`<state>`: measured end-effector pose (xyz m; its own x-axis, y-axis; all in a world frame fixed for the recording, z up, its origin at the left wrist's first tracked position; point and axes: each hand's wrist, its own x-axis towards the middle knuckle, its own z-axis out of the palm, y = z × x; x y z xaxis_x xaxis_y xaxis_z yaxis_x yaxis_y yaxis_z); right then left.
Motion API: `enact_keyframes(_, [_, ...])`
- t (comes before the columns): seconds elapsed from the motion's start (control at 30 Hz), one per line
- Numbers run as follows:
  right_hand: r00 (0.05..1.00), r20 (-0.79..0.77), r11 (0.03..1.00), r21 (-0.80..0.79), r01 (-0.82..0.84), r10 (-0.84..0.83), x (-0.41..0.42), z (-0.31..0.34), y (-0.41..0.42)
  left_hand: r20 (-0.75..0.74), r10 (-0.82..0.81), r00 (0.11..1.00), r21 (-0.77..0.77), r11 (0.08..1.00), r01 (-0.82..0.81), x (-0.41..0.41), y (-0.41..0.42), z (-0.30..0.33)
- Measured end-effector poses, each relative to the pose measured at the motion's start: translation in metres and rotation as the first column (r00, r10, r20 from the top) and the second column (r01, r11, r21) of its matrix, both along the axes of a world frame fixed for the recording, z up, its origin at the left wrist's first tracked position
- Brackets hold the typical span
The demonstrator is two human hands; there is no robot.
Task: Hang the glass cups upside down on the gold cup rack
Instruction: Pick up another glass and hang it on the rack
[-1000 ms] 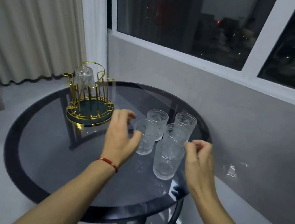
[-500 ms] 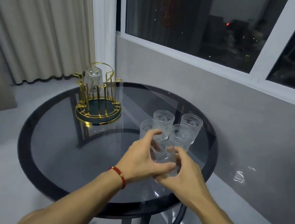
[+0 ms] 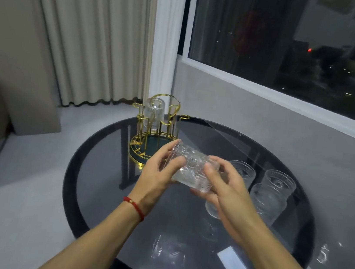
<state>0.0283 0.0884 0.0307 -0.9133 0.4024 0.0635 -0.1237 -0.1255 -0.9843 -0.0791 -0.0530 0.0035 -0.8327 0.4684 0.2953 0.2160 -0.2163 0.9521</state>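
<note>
The patterned glass cup [image 3: 191, 170] lies on its side in the air above the round glass table [image 3: 100, 192], grasped between the left hand [image 3: 157, 177] and right hand [image 3: 225, 193]. To finish well, tip the mouth fully down, then lower it over a free prong of the gold cup rack [image 3: 156, 131], clear of the cup already hanging [image 3: 154, 113]. Four cups [image 3: 270, 199] wait nearby.

Round dark glass table [image 3: 104, 194] — gold cup rack [image 3: 153, 135], upright glass cups [image 3: 277, 185]
</note>
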Motion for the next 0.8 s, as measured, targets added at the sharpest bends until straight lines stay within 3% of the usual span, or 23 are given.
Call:
enact_keyframes(0.07, [0.991, 0.005, 0.976, 0.174, 0.132, -0.135, -0.015, 0.007, 0.003, -0.052, 0.040, 0.998, -0.105, 0.993, -0.046, -0.018, 0.001, -0.011])
enact_keyframes(0.1, [0.981, -0.007, 0.948, 0.258, 0.188, -0.193, -0.025, 0.011, 0.006, -0.124, 0.124, 0.985, -0.202, 0.968, -0.147, -0.029, 0.002, -0.023])
enact_keyframes(0.13, [0.971, -0.019, 0.918, 0.320, 0.233, -0.240, -0.034, 0.015, 0.011, -0.224, 0.199, 0.954, -0.331, 0.905, -0.266, -0.040, 0.002, -0.036])
enact_keyframes(0.2, [0.952, -0.040, 0.876, 0.382, 0.295, -0.303, -0.054, 0.027, 0.025, -0.443, 0.220, 0.869, -0.586, 0.663, -0.466, -0.060, 0.003, -0.062])
enact_keyframes(0.23, [0.945, -0.053, 0.858, 0.405, 0.316, -0.323, -0.064, 0.034, 0.033, -0.506, 0.177, 0.844, -0.658, 0.553, -0.511, -0.067, 0.004, -0.075])
enact_keyframes(0.3, [0.928, -0.082, 0.822, 0.441, 0.360, -0.362, -0.085, 0.046, 0.050, -0.582, 0.086, 0.809, -0.707, 0.438, -0.556, -0.081, 0.005, -0.094])
enact_keyframes(0.53, [0.886, -0.130, 0.772, 0.444, 0.454, -0.446, -0.185, 0.081, 0.087, -0.613, 0.037, 0.789, -0.731, 0.352, -0.584, -0.096, 0.011, -0.112])
enact_keyframes(0.8, [0.951, -0.133, 0.818, 0.486, 0.307, -0.278, -0.279, 0.093, 0.097, -0.605, 0.048, 0.795, -0.737, 0.345, -0.581, -0.096, 0.013, -0.110])
